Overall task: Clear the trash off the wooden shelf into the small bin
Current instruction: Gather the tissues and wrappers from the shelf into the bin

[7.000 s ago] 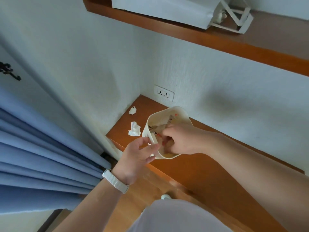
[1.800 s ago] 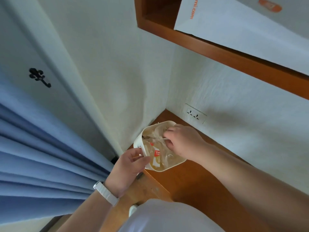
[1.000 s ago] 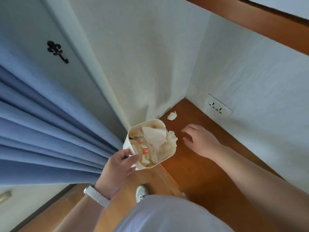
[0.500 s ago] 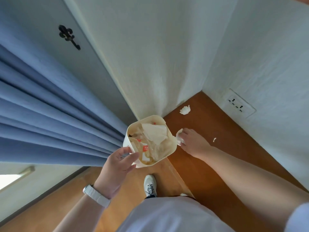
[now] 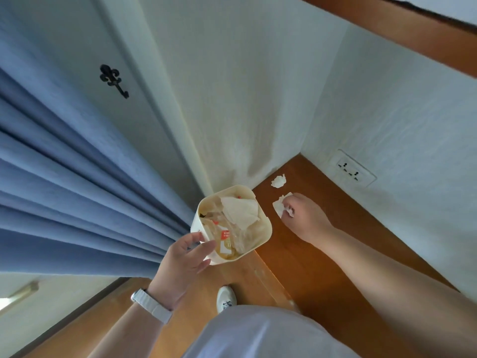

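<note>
Head view: the left hand (image 5: pixel 184 257) grips the small bin (image 5: pixel 196 223) by its wall, holding it at the wooden shelf (image 5: pixel 322 254) edge. The right hand (image 5: pixel 307 218) pinches a crumpled tissue (image 5: pixel 278 206) beside the bin. Another tissue wad (image 5: pixel 278 181) lies near the corner. Both look feather-light and soft, so a fingertip pinch anywhere should do.

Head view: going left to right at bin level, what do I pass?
Blue curtain → left hand, gripping the bin's near corner → small bin → tissue pinched by the right hand → wall socket.
</note>
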Motion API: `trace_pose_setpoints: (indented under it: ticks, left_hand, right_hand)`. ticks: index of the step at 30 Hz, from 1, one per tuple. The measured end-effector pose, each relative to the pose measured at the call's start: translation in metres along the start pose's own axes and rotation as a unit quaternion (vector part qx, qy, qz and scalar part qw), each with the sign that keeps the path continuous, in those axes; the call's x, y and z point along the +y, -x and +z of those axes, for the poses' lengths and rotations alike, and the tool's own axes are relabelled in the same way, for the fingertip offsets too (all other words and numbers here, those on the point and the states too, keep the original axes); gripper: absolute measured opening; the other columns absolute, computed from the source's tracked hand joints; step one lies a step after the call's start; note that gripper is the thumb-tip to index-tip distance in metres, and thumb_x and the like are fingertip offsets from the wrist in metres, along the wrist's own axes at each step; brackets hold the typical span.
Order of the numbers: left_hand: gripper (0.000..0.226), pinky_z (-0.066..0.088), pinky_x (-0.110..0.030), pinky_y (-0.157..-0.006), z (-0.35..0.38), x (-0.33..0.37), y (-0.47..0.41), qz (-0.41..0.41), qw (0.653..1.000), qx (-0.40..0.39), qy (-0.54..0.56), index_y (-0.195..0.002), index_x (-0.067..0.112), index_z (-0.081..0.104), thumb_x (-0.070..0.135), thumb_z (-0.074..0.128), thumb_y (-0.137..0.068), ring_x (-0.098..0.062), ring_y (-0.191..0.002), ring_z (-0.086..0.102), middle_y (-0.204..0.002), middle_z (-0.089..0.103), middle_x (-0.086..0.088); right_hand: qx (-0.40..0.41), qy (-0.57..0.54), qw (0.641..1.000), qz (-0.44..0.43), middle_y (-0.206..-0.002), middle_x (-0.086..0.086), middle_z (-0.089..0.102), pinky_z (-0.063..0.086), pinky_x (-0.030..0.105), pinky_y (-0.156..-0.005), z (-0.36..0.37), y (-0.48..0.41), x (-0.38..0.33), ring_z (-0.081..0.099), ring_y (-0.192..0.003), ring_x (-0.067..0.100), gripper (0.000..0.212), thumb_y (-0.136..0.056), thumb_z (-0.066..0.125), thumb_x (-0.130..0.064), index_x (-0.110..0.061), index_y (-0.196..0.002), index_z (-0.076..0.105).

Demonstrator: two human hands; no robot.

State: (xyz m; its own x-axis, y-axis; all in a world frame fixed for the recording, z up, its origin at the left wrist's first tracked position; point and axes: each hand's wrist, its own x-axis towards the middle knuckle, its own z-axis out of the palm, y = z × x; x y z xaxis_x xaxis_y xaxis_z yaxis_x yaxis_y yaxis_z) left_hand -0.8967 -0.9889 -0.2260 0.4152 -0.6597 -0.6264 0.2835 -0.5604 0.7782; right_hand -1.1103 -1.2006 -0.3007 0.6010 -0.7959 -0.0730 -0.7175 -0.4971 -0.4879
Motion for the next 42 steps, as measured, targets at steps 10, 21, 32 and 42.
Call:
trace_pose_setpoints:
  ticks: [10, 21, 32, 42]
  left_hand:
    - [0.014, 0.058, -0.042, -0.1, 0.004, 0.013, -0.021, 0.013, 0.993, -0.113, -0.029, -0.109, 0.006, 0.073, 0.014, 0.068, -0.098, -0.025, -0.101, 0.079, -0.103, 0.083, -0.009]
    - [0.034, 0.059, -0.049, -0.101, -0.003, 0.022, -0.045, 0.047, 0.976, -0.195, -0.084, -0.09, 0.031, 0.08, 0.048, 0.079, -0.062, -0.02, -0.096, 0.08, -0.099, 0.084, -0.002]
    - [0.034, 0.066, -0.028, -0.071, 0.009, 0.024, -0.064, -0.003, 0.976, -0.207, -0.073, -0.093, 0.023, 0.08, 0.042, 0.083, -0.065, -0.018, -0.089, 0.082, -0.099, 0.084, -0.006]
    - [0.032, 0.062, -0.019, -0.073, 0.043, 0.023, -0.066, -0.005, 0.985, -0.161, -0.061, -0.095, 0.028, 0.081, 0.043, 0.08, -0.067, -0.014, -0.093, 0.081, -0.101, 0.084, -0.005]
  right_hand:
    - [0.079, -0.013, 0.985, -0.156, -0.087, -0.012, 0.049, 0.04, 0.016, -0.06, -0.073, 0.018, -0.096, 0.046, -0.072, 0.003, 0.007, -0.086, 0.06, -0.015, -0.012, -0.092, 0.06]
    - [-0.049, 0.146, 0.984, -0.088, -0.09, -0.008, 0.05, 0.052, 0.032, -0.064, -0.045, 0.008, -0.107, 0.051, -0.077, 0.01, 0.008, -0.09, 0.052, -0.018, -0.018, -0.086, 0.059]
    - [0.011, 0.041, 0.997, -0.069, -0.122, -0.009, 0.055, 0.046, 0.023, -0.085, -0.061, 0.022, -0.078, 0.051, -0.105, 0.005, 0.03, -0.093, 0.054, -0.029, -0.023, -0.123, 0.058]
    - [0.018, 0.043, 0.996, 0.072, -0.126, -0.014, 0.054, 0.035, 0.007, -0.073, -0.058, 0.047, 0.034, 0.051, -0.089, -0.003, 0.04, -0.09, 0.053, -0.043, -0.03, -0.128, 0.053]
